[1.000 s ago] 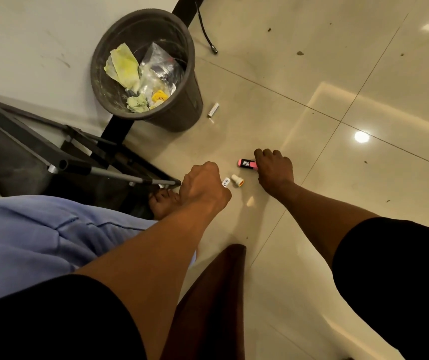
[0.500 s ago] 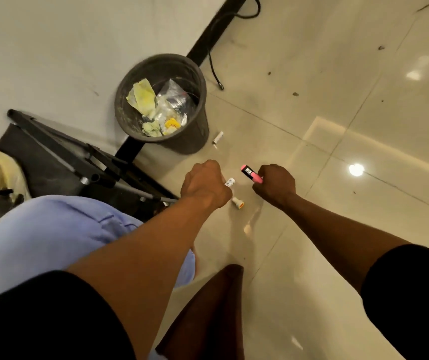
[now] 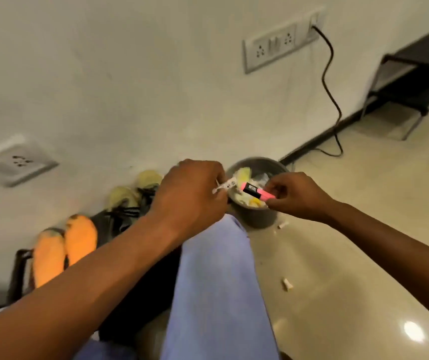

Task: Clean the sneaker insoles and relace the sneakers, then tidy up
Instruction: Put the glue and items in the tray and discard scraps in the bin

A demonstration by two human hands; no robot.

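Holding a pink marker point(image 3: 258, 191) by one end, the right hand point(image 3: 296, 196) has its fingers and thumb pinched round it. The marker has a black label and sticks out to the left, over the bin point(image 3: 256, 215). The left hand point(image 3: 192, 196) is curled into a fist and grips a small white thing point(image 3: 225, 186) with black marks on it. What the white thing is, I cannot tell; it is blurry. Its tip points toward the marker, and the two are near but not touching.

The bin is grey and round. It stands on the floor point(image 3: 364, 229) just past the person's knee point(image 3: 218, 255), which is in light blue cloth. Inside the bin are yellow and white scraps.

Two small white bits lie on the floor. One bit point(image 3: 283, 225) is just beside the bin. The other bit point(image 3: 287, 284) is nearer to the person.

By the wall, on the left, are two orange insoles point(image 3: 62, 253) side by side. Behind them are the sneakers point(image 3: 130, 198), pale yellow with black laces. They are near the left hand but apart from it.

A black cord point(image 3: 331, 81) hangs from a socket point(image 3: 273, 46) on the wall down to the floor. Another socket point(image 3: 17, 162) is lower on the left.
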